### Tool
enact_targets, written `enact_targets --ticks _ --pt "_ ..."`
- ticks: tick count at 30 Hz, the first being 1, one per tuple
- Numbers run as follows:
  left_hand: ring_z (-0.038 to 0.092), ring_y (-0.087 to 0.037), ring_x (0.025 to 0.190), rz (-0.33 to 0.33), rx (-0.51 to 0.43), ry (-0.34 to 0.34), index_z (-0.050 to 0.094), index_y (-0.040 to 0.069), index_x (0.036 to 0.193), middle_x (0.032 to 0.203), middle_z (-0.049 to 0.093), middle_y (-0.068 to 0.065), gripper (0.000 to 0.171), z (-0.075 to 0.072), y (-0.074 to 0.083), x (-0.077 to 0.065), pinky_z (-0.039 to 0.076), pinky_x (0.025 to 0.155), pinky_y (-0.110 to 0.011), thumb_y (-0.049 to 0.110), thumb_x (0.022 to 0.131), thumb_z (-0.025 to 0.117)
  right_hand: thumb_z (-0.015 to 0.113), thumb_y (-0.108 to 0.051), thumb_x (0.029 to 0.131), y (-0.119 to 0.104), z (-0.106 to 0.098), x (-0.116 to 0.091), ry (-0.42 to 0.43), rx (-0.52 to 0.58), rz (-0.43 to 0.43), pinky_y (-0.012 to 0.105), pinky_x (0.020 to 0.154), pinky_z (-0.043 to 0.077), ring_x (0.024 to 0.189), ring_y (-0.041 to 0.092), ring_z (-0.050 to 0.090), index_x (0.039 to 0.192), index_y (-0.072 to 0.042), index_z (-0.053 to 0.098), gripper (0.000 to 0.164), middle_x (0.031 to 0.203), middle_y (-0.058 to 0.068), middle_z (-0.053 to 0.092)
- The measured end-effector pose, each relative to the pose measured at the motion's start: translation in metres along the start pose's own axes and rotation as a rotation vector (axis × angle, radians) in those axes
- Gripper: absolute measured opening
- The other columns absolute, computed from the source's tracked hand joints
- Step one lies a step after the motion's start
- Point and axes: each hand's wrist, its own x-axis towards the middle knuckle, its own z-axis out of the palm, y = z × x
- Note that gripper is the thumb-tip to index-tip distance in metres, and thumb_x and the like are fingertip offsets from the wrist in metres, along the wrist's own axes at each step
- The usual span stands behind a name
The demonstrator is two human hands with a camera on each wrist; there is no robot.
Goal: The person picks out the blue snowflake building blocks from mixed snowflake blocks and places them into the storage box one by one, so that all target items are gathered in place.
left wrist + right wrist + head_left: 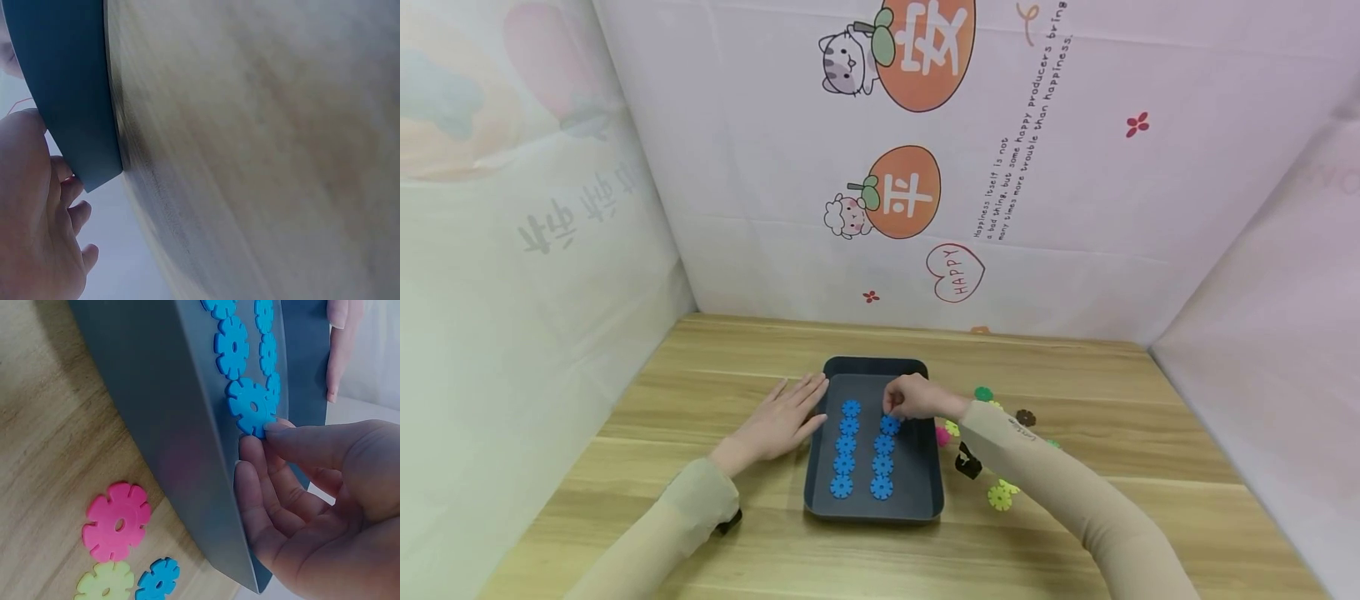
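A dark grey rectangular tray (pixel 862 508) stands on the table. Inside it, two columns of blue notched plastic discs run lengthwise: a left column (pixel 844 464) and a right column (pixel 882 487). My right hand (pixel 916 396) reaches over the tray's right side. Its thumb and fingers pinch the edge of the blue disc (pixel 242 399) at the far end of the right column, which meets the disc beside it. With fingers stretched out, my left hand (pixel 781 422) rests at the tray's left rim. In the left wrist view its fingertips overlap the tray's outer wall (pixel 62 81).
Right of the tray lie loose discs: a pink one (pixel 115 525), a blue one (pixel 156 581), yellow ones (pixel 1000 498), a green one (pixel 983 393) and a brown one (pixel 1026 417). My right forearm covers part of that spread. Printed cloth walls (pixel 760 208) enclose the table.
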Motion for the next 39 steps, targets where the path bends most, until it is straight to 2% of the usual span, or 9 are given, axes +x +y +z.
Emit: enact_targets --ticks 18,28,35,39 --pt "0.025 -0.029 0.154 0.009 -0.007 0.006 0.024 0.011 0.159 0.166 0.023 -0.007 0.064 -0.001 0.002 0.000 0.019 0.124 -0.059 0.047 0.106 0.036 0.064 0.000 0.093 -0.003 0.003 0.003 0.003 0.009 -0.002 0.018 0.063 0.048 0.066 0.007 0.056 0.092 -0.001 0.070 0.006 0.084 0.010 0.071" --pt "0.025 -0.030 0.153 0.006 -0.018 0.008 0.024 0.011 0.159 0.166 0.023 -0.007 0.064 -0.003 0.003 0.000 0.018 0.123 -0.059 0.046 0.106 0.038 0.065 0.000 0.091 0.001 0.002 0.003 0.042 0.021 -0.014 0.020 0.065 0.052 0.067 0.009 0.059 0.092 -0.001 0.070 0.005 0.083 0.009 0.071" --pt "0.025 -0.030 0.154 -0.003 -0.024 0.000 0.023 0.012 0.159 0.166 0.023 -0.007 0.065 -0.004 0.003 -0.001 0.017 0.124 -0.059 0.046 0.106 0.039 0.063 -0.002 0.094 0.006 -0.015 -0.005 0.079 0.100 -0.080 0.022 0.068 0.055 0.077 0.023 0.068 0.096 0.002 0.067 0.006 0.091 0.015 0.072" --pt "0.026 -0.030 0.153 -0.003 -0.023 0.010 0.024 0.012 0.159 0.166 0.024 -0.007 0.065 -0.003 0.002 -0.001 0.018 0.124 -0.059 0.046 0.106 0.039 0.062 -0.004 0.095 0.013 -0.028 -0.011 0.122 0.127 -0.063 0.024 0.069 0.054 0.081 0.029 0.069 0.096 0.001 0.066 0.006 0.092 0.016 0.071"
